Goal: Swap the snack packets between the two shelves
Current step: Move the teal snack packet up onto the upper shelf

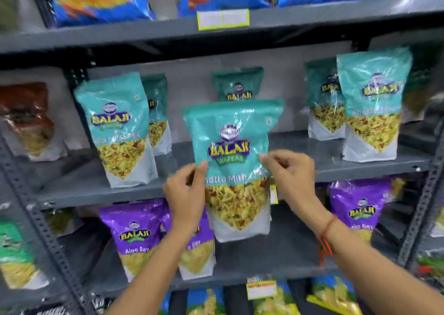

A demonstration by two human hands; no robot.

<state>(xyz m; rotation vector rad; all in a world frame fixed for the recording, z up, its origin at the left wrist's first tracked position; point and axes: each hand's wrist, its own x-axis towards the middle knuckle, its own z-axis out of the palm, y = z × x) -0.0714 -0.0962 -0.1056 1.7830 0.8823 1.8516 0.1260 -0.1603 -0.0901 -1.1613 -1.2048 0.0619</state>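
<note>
Forearms: two bare arms reach up from the bottom edge, the right one with a red thread [327, 233] tied at the wrist.
Left hand [186, 194]: thumb and fingers pinched closed on the left edge of a teal packet, about halfway up its height.
Right hand [289, 173]: fingers pinched closed on the right edge of the same packet, at about the same height.
Held teal packet [231, 156]: upright, label toward the camera, held in front of the shelving; its lower half hangs across the front lip of the middle shelf and covers part of the shelf below.
Middle shelf [101, 192]: grey metal; teal packets stand on it — one at the left [117, 127] with another just behind it [157, 113], one at the back centre [237, 84] showing above the held packet, and two at the right [372, 103], front one overlapping the rear one.
Lower shelf [252, 280]: purple packets stand here, one at the left [134, 235], one beside it partly hidden by the left forearm, and one at the far right [360, 206].
Top shelf: blue packets [96, 0] in a row, with a yellow-edged price tag [223, 18] on its front lip.
Left bay: a brown packet [26, 120], blurred.
</note>
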